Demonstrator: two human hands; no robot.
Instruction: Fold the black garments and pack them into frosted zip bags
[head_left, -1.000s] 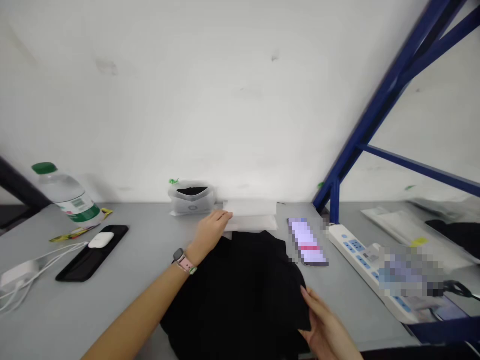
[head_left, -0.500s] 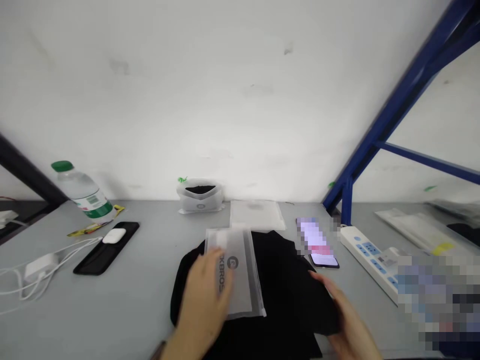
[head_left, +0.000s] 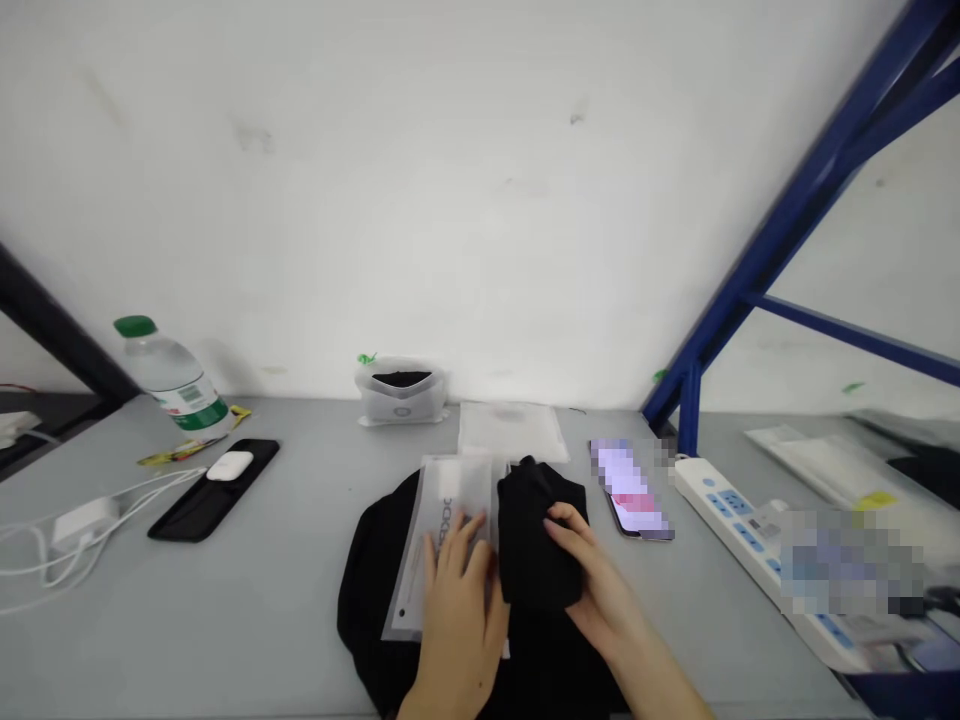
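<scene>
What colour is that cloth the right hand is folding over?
The cloth is plain black; the head view, the only one here, shows it clearly.

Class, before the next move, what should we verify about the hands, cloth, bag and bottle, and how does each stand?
1. Left hand resting on the printed bag: ok.
2. Right hand holding the black cloth: ok.
3. Cloth lying flat throughout: not ok; part is folded and raised.
4. Bag sealed: cannot tell.
5. Bottle capped and apart from the cloth: ok.
</scene>
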